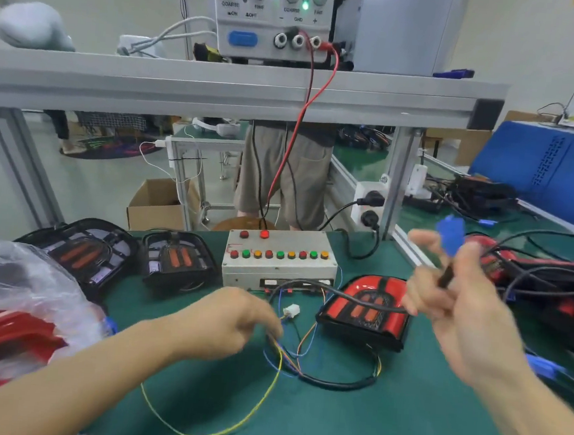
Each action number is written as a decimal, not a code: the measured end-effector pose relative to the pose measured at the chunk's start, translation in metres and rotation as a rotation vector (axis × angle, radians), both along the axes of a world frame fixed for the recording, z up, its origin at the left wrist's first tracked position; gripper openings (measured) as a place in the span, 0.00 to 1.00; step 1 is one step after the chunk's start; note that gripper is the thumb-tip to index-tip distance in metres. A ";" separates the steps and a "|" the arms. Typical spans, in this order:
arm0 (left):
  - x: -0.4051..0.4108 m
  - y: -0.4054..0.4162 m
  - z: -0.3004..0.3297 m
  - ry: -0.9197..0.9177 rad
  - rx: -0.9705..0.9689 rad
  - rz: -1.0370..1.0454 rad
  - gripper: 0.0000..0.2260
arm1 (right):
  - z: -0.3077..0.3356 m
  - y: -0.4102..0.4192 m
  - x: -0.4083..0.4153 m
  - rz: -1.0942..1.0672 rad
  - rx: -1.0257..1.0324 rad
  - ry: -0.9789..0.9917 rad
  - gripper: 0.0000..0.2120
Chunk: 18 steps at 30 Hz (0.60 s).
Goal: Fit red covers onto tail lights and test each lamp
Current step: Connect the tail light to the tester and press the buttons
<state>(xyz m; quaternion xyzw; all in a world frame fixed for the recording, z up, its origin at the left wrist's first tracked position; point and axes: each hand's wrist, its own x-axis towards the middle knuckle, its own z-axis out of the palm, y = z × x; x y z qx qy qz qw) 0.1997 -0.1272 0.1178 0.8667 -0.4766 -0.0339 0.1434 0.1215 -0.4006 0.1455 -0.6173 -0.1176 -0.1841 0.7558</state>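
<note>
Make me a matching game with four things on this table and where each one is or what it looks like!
Things:
1. blue plug
2. tail light with red cover
3. test box
4. white connector

Places or looks:
A. has rows of red, green and orange buttons
B. held up in the right hand
C. lies on the green mat, right of the test box
D. hangs on thin coloured wires near the left hand

Pairs: 1-B, 2-C, 3-A, 4-D
</note>
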 end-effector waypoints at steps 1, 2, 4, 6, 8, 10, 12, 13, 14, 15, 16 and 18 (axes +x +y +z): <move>0.000 -0.005 -0.001 0.111 -0.174 0.114 0.19 | -0.013 0.003 -0.002 -0.070 -0.118 -0.011 0.25; 0.001 -0.011 0.000 0.153 -0.325 0.232 0.17 | -0.024 0.006 -0.005 -0.113 -0.218 -0.009 0.26; 0.008 -0.022 0.002 0.199 -0.516 0.460 0.14 | -0.038 0.008 -0.011 -0.117 -0.335 0.021 0.28; 0.014 -0.033 0.004 0.228 -0.633 0.644 0.14 | -0.043 0.008 -0.016 -0.079 -0.339 0.025 0.27; 0.017 -0.041 0.003 0.163 -0.619 0.729 0.12 | -0.042 0.005 -0.016 -0.109 -0.281 0.005 0.24; 0.017 -0.050 -0.001 0.082 -0.360 0.696 0.05 | -0.034 0.002 -0.014 -0.156 -0.185 -0.025 0.23; 0.015 -0.060 -0.005 0.056 -0.002 0.720 0.09 | -0.026 0.001 -0.012 -0.144 -0.051 -0.031 0.24; 0.016 -0.064 -0.009 0.056 0.150 0.740 0.14 | -0.023 0.001 -0.010 -0.145 -0.028 -0.038 0.23; 0.017 -0.067 -0.011 0.065 0.251 0.760 0.15 | -0.022 0.001 -0.009 -0.153 -0.035 -0.045 0.22; 0.017 -0.069 -0.011 0.084 0.310 0.776 0.16 | -0.022 0.001 -0.008 -0.159 -0.051 -0.050 0.22; 0.018 -0.071 -0.011 0.117 0.331 0.788 0.15 | -0.023 0.001 -0.007 -0.168 -0.073 -0.043 0.24; 0.020 -0.070 -0.006 0.143 0.300 0.793 0.07 | -0.027 0.000 -0.005 -0.190 -0.129 -0.036 0.20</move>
